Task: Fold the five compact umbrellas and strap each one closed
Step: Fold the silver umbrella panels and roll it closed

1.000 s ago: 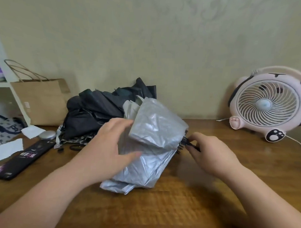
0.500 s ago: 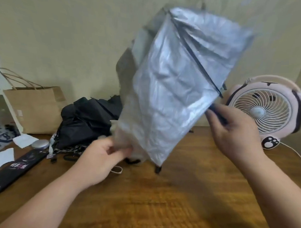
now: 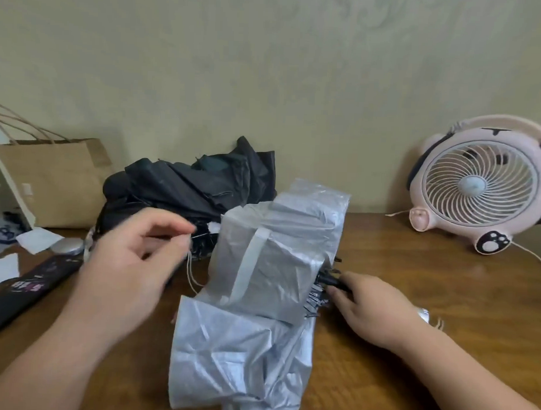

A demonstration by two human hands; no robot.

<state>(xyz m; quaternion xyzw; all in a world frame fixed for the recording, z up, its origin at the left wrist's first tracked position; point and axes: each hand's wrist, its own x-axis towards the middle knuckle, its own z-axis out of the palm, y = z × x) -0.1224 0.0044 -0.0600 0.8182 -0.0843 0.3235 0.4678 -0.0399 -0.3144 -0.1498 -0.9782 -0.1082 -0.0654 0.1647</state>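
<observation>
Left hand: pinches a thin cord, on the far side from the fan.
Right hand: grips the black stem, fan side.
Umbrella: silver, unfolded, on the table left of the fan; axis seemingly hand to hand.
Strap: on top, nearer the left hand.

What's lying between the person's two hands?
In the head view, the loosely gathered silver umbrella lies between the left hand, which pinches a thin white cord, and the right hand, which grips its black handle.
</observation>
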